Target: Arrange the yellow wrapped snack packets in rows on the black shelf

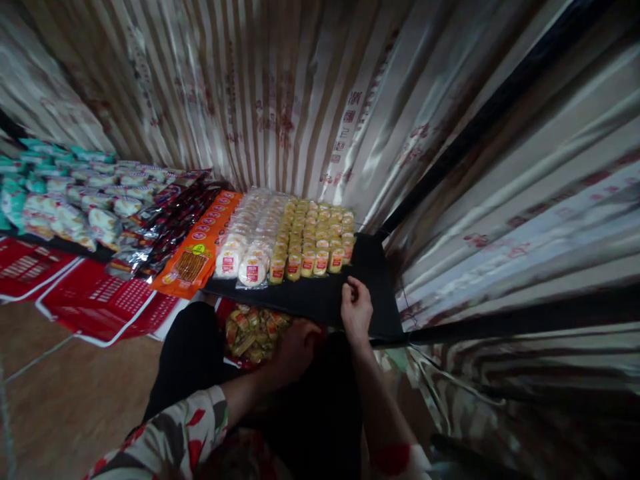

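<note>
My left hand (299, 343) is low, beside a red bag of yellow-wrapped snack cakes (253, 333). Its thumb side shows, but the fingers are hidden. At the front edge of the black shelf (300, 300), my right hand (357, 308) has its fingers curled in; whatever they hold, if anything, is out of sight. Just beyond it stand rows of small yellow-wrapped cakes (315, 243). To their left are rows of round white pastries in clear wrappers (253, 267).
An orange snack packet (193, 260), dark red packets (175, 213), and white (103, 223) and green packets (15, 193) continue leftward. Red bags (100, 300) with white handles hang or stand below. A printed plastic curtain (300, 93) backs the shelf, with a dark pole (470, 133) at right.
</note>
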Demonstrator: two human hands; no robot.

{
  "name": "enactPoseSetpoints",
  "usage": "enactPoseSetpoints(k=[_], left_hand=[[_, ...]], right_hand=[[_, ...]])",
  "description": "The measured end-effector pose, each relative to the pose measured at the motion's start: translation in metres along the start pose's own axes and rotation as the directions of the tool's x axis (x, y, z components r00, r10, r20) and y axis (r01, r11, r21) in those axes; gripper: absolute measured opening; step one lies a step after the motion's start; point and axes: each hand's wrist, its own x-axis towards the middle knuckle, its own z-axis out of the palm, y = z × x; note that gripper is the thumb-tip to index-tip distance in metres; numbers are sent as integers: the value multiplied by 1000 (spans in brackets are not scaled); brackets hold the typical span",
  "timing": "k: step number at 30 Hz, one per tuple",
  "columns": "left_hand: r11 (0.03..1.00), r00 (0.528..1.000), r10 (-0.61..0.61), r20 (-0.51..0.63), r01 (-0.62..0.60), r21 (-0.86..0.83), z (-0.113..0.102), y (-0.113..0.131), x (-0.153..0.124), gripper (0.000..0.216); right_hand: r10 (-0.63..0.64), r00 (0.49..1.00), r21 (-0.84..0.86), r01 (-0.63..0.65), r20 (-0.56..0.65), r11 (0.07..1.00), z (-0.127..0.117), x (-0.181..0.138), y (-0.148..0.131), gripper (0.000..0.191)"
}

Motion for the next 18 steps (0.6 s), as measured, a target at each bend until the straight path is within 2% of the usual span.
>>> enactPoseSetpoints(k=[4, 6, 8, 10, 13, 16, 18], left_hand=[[991, 992, -123, 17, 121, 62, -16, -24, -21, 25], [964, 975, -222, 32, 214, 158, -29, -36, -25, 25], [907, 941, -334, 60, 303, 293, -44, -48, -27, 25], [842, 900, -430, 69, 372, 392, -61, -63, -29, 24], [783, 859, -510, 44, 443, 437, -86, -87, -30, 22], [749, 834, -552, 21, 485, 451, -103, -109, -27, 23], [747, 828, -561, 13, 499, 440, -107, -118, -25, 24]], right_hand=[[25, 994, 128, -38, 104, 991, 13, -64, -11, 35], [-17, 989, 139, -3, 146, 990, 24, -95, -15, 32], [-73, 964, 107, 47, 256, 993, 36, -122, -15, 29], [-118, 893, 70, 97, 435, 993, 49, -141, -12, 26], [-46, 747, -46, 102, 663, 994, 70, -157, -3, 27], [77, 645, -177, 92, 760, 980, 91, -162, 7, 30], [124, 588, -217, 90, 800, 972, 103, -161, 12, 30]])
